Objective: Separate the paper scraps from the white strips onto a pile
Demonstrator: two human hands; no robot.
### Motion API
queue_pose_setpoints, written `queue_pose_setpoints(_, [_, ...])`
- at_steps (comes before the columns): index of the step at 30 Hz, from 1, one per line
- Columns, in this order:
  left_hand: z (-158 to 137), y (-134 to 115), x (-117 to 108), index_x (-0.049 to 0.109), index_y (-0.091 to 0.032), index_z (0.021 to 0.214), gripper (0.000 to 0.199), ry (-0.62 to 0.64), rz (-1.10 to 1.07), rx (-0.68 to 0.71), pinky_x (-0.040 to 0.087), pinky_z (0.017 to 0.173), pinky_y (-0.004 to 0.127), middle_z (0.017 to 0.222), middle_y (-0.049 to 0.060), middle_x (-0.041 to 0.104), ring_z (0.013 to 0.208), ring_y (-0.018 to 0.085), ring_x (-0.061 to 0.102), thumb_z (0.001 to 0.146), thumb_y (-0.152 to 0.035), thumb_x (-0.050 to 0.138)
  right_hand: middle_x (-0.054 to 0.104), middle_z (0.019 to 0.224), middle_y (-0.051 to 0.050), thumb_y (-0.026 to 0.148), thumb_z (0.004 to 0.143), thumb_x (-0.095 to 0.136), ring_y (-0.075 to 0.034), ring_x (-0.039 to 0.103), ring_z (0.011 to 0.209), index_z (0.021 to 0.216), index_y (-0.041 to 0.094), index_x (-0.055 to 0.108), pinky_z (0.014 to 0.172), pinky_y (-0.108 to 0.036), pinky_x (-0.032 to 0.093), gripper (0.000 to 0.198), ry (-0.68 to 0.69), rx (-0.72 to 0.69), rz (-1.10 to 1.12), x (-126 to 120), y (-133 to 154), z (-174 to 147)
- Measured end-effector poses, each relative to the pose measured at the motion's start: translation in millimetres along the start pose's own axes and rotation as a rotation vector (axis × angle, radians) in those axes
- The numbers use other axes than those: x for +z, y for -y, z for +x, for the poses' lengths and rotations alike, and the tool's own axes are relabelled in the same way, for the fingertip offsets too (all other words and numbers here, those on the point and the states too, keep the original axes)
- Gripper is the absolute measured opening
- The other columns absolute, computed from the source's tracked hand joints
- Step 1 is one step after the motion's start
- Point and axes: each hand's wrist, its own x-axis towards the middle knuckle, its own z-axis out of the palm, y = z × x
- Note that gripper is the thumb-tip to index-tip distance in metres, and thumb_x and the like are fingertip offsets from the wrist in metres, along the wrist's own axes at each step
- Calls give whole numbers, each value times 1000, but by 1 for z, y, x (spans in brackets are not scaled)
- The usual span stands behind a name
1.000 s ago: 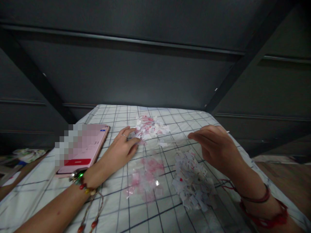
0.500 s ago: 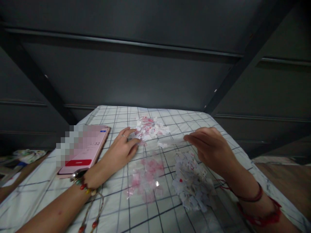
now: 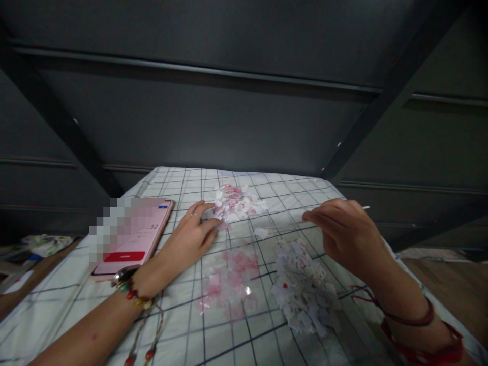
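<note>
My left hand (image 3: 192, 229), wearing a ring, rests on the cloth with its fingers apart. Its fingertips touch the left edge of a mixed heap of white and pink scraps (image 3: 238, 203). My right hand (image 3: 343, 229) pinches slim, pale tweezers (image 3: 285, 226), blurred by motion, whose back end sticks out behind the knuckles. At their tip is a small white paper scrap (image 3: 261, 232). Nearer me lies a spread of translucent pink film pieces (image 3: 232, 279). Right of it, below my right hand, sits a larger pile of white paper scraps (image 3: 303, 290).
A white cloth with dark grid lines (image 3: 171, 330) covers the surface. A pink-edged phone (image 3: 133, 239) lies beside my left forearm, its screen lit and partly pixelated. Dark panels (image 3: 213, 122) stand behind the far edge.
My right hand has moved a little to the right, and the white scrap at the tweezers' tip has shifted right with it. My left hand stays by the mixed heap.
</note>
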Motion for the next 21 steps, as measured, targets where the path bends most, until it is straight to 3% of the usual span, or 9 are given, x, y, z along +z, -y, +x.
queue_pose_setpoints(15, [1, -1, -1, 65, -18, 100, 25, 6, 1, -3, 38, 104, 53, 126, 12, 44, 124, 30, 37, 90, -19, 42, 62, 74, -2, -4, 64, 40, -18, 52, 72, 90, 20, 59, 62, -33, 37, 40, 5, 6, 18, -1, -3, -5])
queue_pose_setpoints(21, [1, -2, -3, 64, -18, 101, 24, 23, -5, -16, 38, 104, 54, 127, 12, 45, 126, 30, 37, 90, -21, 42, 62, 73, -2, -5, 69, 41, -19, 53, 73, 86, 19, 60, 65, -33, 39, 35, -25, 84, 16, 0, -8, -7])
